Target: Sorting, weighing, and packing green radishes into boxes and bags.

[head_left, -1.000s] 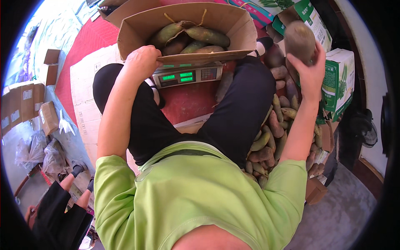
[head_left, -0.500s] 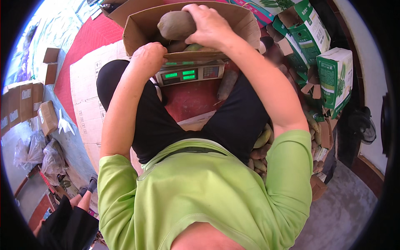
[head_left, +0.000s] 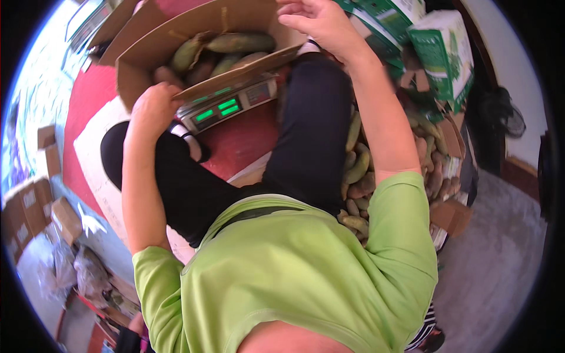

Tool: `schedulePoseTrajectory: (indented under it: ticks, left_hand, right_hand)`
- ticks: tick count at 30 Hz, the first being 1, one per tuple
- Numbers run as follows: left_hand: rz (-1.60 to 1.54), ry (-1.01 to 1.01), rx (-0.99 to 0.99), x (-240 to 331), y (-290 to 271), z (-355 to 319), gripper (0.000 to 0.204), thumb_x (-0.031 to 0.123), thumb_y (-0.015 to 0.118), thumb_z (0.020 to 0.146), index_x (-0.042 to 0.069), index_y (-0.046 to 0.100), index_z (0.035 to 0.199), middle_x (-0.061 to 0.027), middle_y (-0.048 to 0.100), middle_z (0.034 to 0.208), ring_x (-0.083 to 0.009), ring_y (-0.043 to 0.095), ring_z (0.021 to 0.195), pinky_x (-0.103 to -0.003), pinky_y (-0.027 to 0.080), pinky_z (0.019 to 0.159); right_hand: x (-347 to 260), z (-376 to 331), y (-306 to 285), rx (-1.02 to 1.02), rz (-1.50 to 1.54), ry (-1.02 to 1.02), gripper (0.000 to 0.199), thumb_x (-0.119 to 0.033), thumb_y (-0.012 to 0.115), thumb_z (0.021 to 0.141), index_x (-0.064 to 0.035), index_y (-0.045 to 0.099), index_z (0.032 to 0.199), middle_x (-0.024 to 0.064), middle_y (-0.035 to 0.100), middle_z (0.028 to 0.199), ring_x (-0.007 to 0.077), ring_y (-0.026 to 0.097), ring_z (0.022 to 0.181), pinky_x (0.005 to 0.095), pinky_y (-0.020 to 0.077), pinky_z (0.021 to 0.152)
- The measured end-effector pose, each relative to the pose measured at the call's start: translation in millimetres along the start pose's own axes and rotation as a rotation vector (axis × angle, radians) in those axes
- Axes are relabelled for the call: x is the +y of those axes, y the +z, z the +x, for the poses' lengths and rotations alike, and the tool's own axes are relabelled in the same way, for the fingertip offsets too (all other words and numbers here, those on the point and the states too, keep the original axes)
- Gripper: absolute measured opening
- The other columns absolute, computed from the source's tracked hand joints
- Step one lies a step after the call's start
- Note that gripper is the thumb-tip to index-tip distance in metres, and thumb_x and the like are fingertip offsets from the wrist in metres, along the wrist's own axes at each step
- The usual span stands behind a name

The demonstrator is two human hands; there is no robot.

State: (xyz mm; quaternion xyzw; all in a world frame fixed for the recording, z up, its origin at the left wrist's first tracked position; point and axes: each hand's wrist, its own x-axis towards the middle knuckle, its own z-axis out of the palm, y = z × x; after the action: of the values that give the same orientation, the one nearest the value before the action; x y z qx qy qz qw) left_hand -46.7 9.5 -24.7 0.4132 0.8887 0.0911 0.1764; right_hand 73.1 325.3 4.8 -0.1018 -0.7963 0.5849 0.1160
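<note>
A cardboard box (head_left: 141,59) holds several long greenish-brown roots (head_left: 241,42). It sits on a digital scale (head_left: 232,107) with lit green displays. My left hand (head_left: 154,109) grips the box's near rim at its left corner, fingers bent over the edge. Beyond the box's right end, my right hand (head_left: 321,23) is raised with fingers apart and nothing visible in it; the upper picture edge cuts part of it off.
A pile of similar roots (head_left: 359,170) lies beside my right leg. Green-and-white cartons (head_left: 444,56) stand at the far right, with a black fan (head_left: 500,112) past them. Small brown boxes (head_left: 26,209) and plastic bags (head_left: 91,273) are at the left. Red matting (head_left: 241,138) lies below the scale.
My right hand has let go of the large brown root it held over the box and moved to the right. My left hand stays at the rim. The whole view has swung.
</note>
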Motion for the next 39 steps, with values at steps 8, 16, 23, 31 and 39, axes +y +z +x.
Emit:
schedulePoseTrajectory:
  ticks: [8, 16, 23, 31, 39]
  left_hand:
    - [-0.042, -0.030, -0.057, 18, -8, 5, 0.021, 0.013, 0.064, 0.078, 0.003, 0.069, 0.096, -0.0181, 0.062, 0.088, -0.0372, 0.060, 0.089, -0.043, 0.046, 0.078]
    - [-0.004, -0.040, -0.097, 16, -3, 13, 0.023, 0.012, 0.065, 0.077, 0.003, 0.068, 0.098, -0.0178, 0.061, 0.086, -0.0370, 0.060, 0.086, -0.043, 0.045, 0.077]
    - [0.025, -0.009, -0.101, 11, 1, 14, 0.023, 0.012, 0.066, 0.077, 0.004, 0.068, 0.098, -0.0182, 0.062, 0.089, -0.0376, 0.060, 0.088, -0.043, 0.046, 0.078]
    - [0.029, -0.103, -0.129, 20, 4, 20, 0.022, 0.014, 0.066, 0.078, 0.004, 0.069, 0.098, -0.0159, 0.063, 0.095, -0.0365, 0.060, 0.092, -0.044, 0.047, 0.081]
    - [0.046, -0.130, -0.116, 14, -2, 8, 0.022, 0.014, 0.066, 0.077, 0.004, 0.069, 0.097, -0.0159, 0.063, 0.092, -0.0354, 0.060, 0.090, -0.043, 0.047, 0.081]
  right_hand:
    - [122, -141, -88, 0.472, -0.054, 0.428, 0.032, -0.014, 0.068, 0.082, -0.0019, 0.062, 0.111, 0.0082, 0.067, 0.097, 0.0142, 0.062, 0.087, 0.0273, 0.0506, 0.074]
    - [280, -300, -49, 0.691, 0.117, 1.136, 0.026, -0.012, 0.067, 0.081, -0.0087, 0.060, 0.106, 0.0020, 0.060, 0.085, 0.0149, 0.058, 0.073, 0.0292, 0.0473, 0.057]
    - [325, -360, 4, 0.801, 0.444, 1.502, 0.032, -0.019, 0.070, 0.080, -0.0110, 0.055, 0.107, 0.0060, 0.056, 0.088, 0.0237, 0.056, 0.079, 0.0483, 0.0484, 0.070]
    - [419, -389, -1, 1.162, 0.942, 1.359, 0.049, -0.023, 0.076, 0.077, -0.0123, 0.054, 0.118, 0.0088, 0.054, 0.107, 0.0277, 0.051, 0.093, 0.0441, 0.0478, 0.074]
    - [394, -331, 14, 0.857, 0.811, 1.487, 0.037, -0.037, 0.079, 0.075, -0.0170, 0.059, 0.100, 0.0009, 0.058, 0.085, 0.0195, 0.053, 0.070, 0.0323, 0.0437, 0.058]
